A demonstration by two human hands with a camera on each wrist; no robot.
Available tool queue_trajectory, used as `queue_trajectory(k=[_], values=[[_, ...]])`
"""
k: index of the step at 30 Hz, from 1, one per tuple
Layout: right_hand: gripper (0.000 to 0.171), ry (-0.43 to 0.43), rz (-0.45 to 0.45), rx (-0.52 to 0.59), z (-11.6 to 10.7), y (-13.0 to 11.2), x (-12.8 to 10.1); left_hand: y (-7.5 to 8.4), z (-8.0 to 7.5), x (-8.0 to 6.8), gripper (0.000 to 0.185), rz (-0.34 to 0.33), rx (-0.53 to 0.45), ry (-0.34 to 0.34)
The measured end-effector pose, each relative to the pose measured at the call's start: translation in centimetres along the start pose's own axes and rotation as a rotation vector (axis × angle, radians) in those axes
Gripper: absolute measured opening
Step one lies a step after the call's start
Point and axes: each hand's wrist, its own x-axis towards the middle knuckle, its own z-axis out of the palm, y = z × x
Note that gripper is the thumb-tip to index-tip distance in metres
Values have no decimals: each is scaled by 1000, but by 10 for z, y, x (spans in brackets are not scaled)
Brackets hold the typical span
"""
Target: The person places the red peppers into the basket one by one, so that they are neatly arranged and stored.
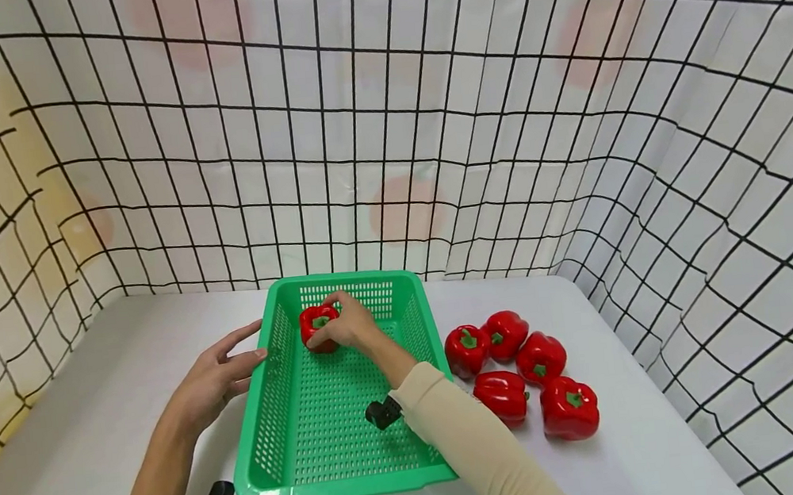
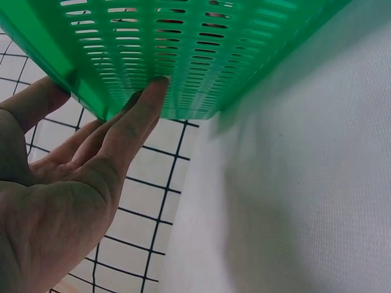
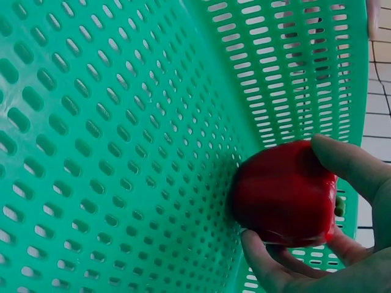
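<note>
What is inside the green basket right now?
Inside the green basket is one red pepper near the far left corner, gripped by the right hand. The rest of the perforated floor shows bare; the forearm covers a strip of it.

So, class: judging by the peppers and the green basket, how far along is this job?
Barely begun. The right hand grips the first glossy red bell pepper inside the green slotted plastic basket; the left hand touches its wall. Five red peppers wait on the white table.
</note>
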Motion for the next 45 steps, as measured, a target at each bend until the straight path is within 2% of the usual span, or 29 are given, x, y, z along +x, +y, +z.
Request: queue_trajectory(k=[11, 16, 20, 28, 36, 45], values=[[71, -22, -5, -7, 3, 2, 3, -2, -2, -1, 78, -10, -20, 9], [87, -71, -1, -44, -1, 0, 3, -3, -2, -2, 78, -15, -35, 10], [93, -84, -25, -15, -9, -7, 0, -4, -1, -2, 77, -12, -36, 9], [89, -99, -102, 19, -42, -24, -12, -5, 0, 0, 76, 9, -24, 12], [83, -93, -137, -94, -81, -34, -28, -1, 1, -1, 76, 10, -25, 15], [85, -63, -171, -289, -116, -22, -50, -3, 1, 0, 75, 12, -45, -14]])
